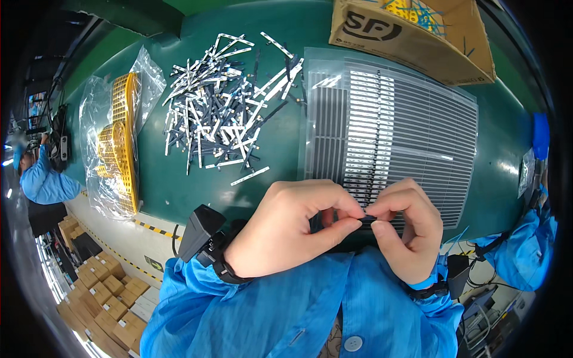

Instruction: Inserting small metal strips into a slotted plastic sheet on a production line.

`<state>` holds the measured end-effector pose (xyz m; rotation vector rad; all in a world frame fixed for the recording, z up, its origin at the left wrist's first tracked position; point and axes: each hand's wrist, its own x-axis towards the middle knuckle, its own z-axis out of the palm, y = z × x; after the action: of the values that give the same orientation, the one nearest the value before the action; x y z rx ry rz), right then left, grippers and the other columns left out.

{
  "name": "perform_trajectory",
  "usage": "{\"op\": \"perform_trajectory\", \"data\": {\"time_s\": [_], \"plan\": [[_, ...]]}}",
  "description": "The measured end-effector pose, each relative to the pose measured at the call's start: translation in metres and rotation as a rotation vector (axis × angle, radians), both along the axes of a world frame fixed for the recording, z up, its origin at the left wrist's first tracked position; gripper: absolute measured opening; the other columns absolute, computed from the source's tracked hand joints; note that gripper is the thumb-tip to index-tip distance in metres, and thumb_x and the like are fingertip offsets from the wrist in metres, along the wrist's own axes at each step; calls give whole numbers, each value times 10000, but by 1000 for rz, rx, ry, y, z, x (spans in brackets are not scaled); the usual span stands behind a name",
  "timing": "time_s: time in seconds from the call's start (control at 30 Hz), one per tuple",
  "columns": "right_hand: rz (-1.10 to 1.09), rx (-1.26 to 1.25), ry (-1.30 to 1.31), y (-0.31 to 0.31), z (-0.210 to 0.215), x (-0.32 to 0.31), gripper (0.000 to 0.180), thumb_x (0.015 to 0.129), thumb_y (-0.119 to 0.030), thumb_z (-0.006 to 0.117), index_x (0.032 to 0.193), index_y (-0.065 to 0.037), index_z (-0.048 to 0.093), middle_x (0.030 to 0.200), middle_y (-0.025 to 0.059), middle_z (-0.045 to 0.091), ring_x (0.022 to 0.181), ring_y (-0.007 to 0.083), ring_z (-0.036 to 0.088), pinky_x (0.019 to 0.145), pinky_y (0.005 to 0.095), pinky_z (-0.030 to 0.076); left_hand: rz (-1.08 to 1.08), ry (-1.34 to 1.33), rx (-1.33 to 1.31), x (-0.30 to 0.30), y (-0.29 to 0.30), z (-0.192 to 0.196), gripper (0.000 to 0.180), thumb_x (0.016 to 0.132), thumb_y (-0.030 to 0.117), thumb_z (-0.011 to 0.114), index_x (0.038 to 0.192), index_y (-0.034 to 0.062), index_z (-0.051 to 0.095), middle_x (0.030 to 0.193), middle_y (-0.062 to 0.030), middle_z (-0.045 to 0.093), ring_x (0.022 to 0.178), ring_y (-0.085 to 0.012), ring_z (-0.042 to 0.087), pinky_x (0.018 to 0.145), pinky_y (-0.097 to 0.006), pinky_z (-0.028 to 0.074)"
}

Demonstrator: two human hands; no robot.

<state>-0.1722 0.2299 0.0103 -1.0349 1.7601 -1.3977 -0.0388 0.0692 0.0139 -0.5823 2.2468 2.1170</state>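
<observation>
My left hand [298, 224] and my right hand [409, 230] meet close to my body, thumb and forefinger of each pinched together. Between the fingertips shows a bit of something small and dark, mostly hidden by the fingers. Just beyond them lies a clear plastic sheet [433, 128] over dark parallel bars. A column of short white strips with black marks [367, 113] is lined up across it, and my fingers cover its near end. To the left, a loose heap of short black and white strips [212, 113] is spread on the green table [280, 164].
Yellow perforated plastic parts [124, 149] lie in a clear bag at the left. A cardboard box [406, 45] with yellow pieces and blue ties stands at the far right. Other people in blue [51, 179] are beyond both table ends. Stacked cartons [110, 286] stand on the floor.
</observation>
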Motion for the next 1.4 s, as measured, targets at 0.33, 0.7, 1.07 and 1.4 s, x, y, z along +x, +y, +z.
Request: {"op": "perform_trajectory", "data": {"time_s": [0.33, 0.7, 1.07, 1.4], "plan": [[-56, -137, 413, 7, -6, 9, 320, 653, 27, 758, 947, -68, 672, 917, 68, 589, 703, 208, 559, 604, 318, 457, 83, -112, 469, -5, 4, -8, 109, 887, -32, 658, 961, 15, 593, 843, -14, 645, 749, -49, 613, 611, -197, 473], [-28, -235, 624, 10, -27, 23, 355, 584, -130, 831, 904, -143, 679, 894, 15, 585, 671, 204, 570, 559, 327, 409, 182, -110, 690, -8, 5, -8, 135, 899, -46, 626, 934, 36, 524, 868, -49, 653, 786, -71, 632, 624, -195, 507], [-29, -301, 681, 2, -28, 24, 316, 606, -121, 816, 897, -123, 691, 839, 23, 612, 626, 181, 603, 502, 302, 402, 241, -63, 596, -9, 20, -18, 200, 895, -75, 593, 964, 67, 469, 819, 19, 564, 702, -20, 563, 579, -185, 436], [-207, -47, -146, 10, -5, 6, 156, 774, 90, 725, 889, 2, 665, 876, 105, 674, 749, 148, 637, 679, 259, 504, -41, 258, -460, -13, -1, 1, 351, 740, 79, 792, 1079, 71, 700, 996, -76, 685, 920, -229, 677, 906, -360, 455]]}}
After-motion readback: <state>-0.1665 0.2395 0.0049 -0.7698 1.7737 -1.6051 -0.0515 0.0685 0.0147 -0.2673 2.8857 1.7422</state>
